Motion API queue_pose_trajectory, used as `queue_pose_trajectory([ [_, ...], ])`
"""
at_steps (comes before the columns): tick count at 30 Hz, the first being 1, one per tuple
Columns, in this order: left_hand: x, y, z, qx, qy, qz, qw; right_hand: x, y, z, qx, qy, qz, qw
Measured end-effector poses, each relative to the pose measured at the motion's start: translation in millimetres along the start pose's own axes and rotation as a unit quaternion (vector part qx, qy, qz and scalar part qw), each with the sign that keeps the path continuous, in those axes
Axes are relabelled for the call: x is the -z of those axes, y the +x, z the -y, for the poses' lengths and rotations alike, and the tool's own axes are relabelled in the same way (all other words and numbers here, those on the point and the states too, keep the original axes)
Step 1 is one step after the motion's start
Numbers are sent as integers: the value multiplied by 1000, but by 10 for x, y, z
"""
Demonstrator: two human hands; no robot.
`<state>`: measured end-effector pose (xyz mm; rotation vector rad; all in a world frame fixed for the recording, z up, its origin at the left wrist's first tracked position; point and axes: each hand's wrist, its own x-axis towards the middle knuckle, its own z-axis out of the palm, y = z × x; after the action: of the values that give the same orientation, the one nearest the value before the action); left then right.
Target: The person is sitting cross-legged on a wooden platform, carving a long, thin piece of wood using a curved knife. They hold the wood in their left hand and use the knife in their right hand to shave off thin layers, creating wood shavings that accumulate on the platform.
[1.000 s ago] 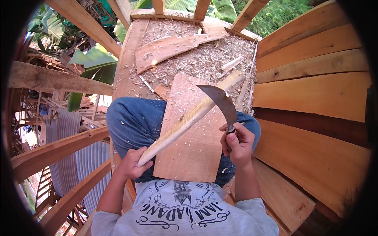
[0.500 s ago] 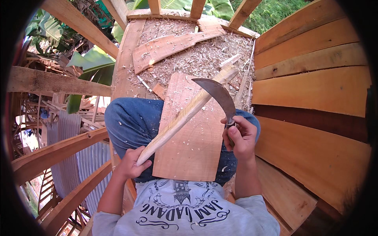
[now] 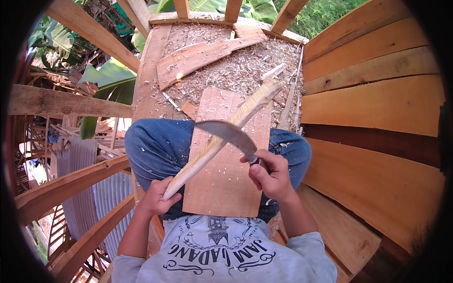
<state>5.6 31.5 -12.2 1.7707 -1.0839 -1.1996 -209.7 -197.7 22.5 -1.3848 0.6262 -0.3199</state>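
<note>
My left hand [image 3: 159,195] is closed round the near end of a long pale wooden stick [image 3: 198,162], which slants up and away to the right. My right hand [image 3: 271,174] grips the dark handle of a sickle [image 3: 231,133]. Its curved grey blade points left and crosses over the middle of the stick; whether the edge touches the wood I cannot tell. Beneath both lies a flat wooden board [image 3: 224,188] across my lap, with a few shavings on it. The stick's far end reaches past the board's far edge.
Wood shavings [image 3: 207,70] cover the floor ahead, with a broad offcut [image 3: 203,56] lying among them. A plank wall [image 3: 368,104] rises close on the right. Wooden rails [image 3: 71,101] border the left, with corrugated sheets [image 3: 111,203] beyond them.
My right hand has brought the sickle left and nearer to me, so the blade has moved down along the stick from its far part to its middle. My left hand keeps its hold.
</note>
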Motion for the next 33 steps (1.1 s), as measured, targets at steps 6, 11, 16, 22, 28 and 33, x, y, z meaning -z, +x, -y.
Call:
queue_pose_trajectory([
  [6, -11, -3, -19, 2, -13, -3, 1000, 10, 23, 8, 66, -83, 48, 993],
  [11, -27, -7, 35, 7, -12, -3, 1000, 111, 55, -18, 21, 106, -80, 991],
  [16, -24, 0, -1, -5, -20, -10, 1000, -20, 66, -112, 142, -132, 54, 979],
  [22, -10, 23, -3, 12, -8, 5, 1000, 56, 32, -86, 29, -28, 20, 999],
  [28, -10, 31, 27, 7, -16, 5, 1000, 323, 81, -75, 77, 17, -112, 991],
  [33, -5, 32, -18, 20, -14, 2, 1000, 191, 71, -238, 118, -28, -175, 977],
])
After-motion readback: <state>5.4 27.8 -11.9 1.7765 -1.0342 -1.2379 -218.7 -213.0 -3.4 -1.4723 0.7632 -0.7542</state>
